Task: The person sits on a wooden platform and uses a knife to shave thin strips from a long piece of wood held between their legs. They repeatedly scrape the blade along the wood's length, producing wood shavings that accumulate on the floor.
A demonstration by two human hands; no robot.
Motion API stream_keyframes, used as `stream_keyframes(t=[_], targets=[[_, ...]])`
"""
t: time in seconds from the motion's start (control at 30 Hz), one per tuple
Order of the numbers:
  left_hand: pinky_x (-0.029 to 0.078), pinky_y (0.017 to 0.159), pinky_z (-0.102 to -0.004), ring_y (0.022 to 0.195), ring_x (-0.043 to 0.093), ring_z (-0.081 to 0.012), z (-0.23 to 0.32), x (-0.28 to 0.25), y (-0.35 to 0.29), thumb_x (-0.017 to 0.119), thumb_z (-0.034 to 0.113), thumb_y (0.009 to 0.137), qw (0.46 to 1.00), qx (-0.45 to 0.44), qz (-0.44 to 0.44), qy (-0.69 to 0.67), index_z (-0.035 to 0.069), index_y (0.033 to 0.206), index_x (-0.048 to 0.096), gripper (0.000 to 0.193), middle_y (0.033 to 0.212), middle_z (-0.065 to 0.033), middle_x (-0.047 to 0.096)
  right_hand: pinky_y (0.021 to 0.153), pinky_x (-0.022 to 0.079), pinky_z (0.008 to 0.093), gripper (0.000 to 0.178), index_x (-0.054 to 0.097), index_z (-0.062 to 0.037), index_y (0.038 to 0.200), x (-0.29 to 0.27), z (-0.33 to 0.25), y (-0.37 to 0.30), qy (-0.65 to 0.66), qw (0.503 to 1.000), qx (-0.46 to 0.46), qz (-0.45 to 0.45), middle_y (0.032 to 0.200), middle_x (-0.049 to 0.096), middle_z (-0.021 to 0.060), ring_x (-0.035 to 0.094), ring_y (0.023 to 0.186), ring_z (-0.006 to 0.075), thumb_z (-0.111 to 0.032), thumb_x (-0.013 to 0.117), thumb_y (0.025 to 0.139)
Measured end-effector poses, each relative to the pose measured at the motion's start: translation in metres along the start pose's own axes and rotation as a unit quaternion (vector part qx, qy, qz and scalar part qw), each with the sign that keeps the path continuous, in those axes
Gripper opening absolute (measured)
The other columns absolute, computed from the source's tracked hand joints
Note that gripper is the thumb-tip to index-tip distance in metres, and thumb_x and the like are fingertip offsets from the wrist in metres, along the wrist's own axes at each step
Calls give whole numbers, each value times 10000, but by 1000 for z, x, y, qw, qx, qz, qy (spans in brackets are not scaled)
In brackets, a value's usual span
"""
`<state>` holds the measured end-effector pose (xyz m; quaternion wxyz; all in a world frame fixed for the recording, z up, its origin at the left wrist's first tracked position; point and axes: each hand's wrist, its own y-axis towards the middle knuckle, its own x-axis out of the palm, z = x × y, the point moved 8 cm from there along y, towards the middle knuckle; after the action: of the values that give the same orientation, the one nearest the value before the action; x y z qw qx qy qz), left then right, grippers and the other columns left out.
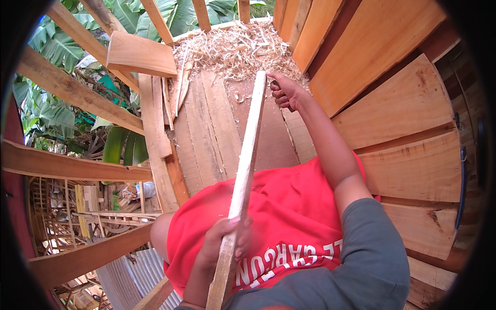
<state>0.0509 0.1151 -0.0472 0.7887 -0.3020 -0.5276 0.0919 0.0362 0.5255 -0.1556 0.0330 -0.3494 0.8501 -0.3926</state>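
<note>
A long, squared wooden stick [245, 163] slants from my lap up and away, its upper face pale and freshly cut. Low down, my left hand [213, 243] is wrapped round it, thumb on one side and fingers on the other. Beside the stick's far end my right hand [289, 94] is closed in a fist, its thumb side close to the wood. Something dark shows between its fingers, mostly hidden, so its kind cannot be made out. Red cloth [294, 191] with white lettering covers my lap beneath the stick.
Curled wood shavings [243, 49] heap on the plank floor [206, 124] at the far end. A wooden block [140, 54] rests at the far left by the slatted railing [77, 160]. Boards [398, 124] line the right side. Banana leaves [57, 51] grow outside, left.
</note>
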Motion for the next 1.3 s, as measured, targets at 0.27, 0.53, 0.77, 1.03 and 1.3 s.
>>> stream_keyframes(t=[0.27,0.53,0.77,1.03,1.3], targets=[[399,460,-250,494,460,-125,-1,-3,1,525,368,960,999,-2,38,-2,30,1028,519,345,673,-20,471,385,150,274,519,437,-165,626,-10,2,5,-93,983,-72,140,517,310,-80,199,396,50,-567,634,887],[398,446,-242,502,463,-113,-2,-4,6,524,366,961,999,-5,34,0,36,1023,531,335,674,-13,472,397,268,337,540,509,-88,613,-21,-10,12,-258,912,-202,248,529,439,-7,380,422,123,-515,646,914],[413,419,-235,468,470,-120,-6,-6,9,548,402,943,999,-15,41,6,51,1028,468,370,684,-24,464,433,313,344,545,516,-80,620,-24,3,32,-235,912,-235,241,524,444,-13,393,437,121,-509,627,937],[413,413,-247,462,470,-121,7,2,-9,546,421,936,1000,29,5,-4,66,996,467,369,676,-15,461,448,350,378,598,565,-35,630,-99,-14,11,-262,860,-234,369,522,497,16,461,437,151,-557,630,914],[419,430,-258,470,487,-138,15,-16,-7,547,427,940,999,45,-16,-14,75,981,475,361,665,-19,468,449,377,374,507,522,-41,667,16,-78,-157,-273,562,-681,381,497,447,79,489,419,235,-431,628,972]])
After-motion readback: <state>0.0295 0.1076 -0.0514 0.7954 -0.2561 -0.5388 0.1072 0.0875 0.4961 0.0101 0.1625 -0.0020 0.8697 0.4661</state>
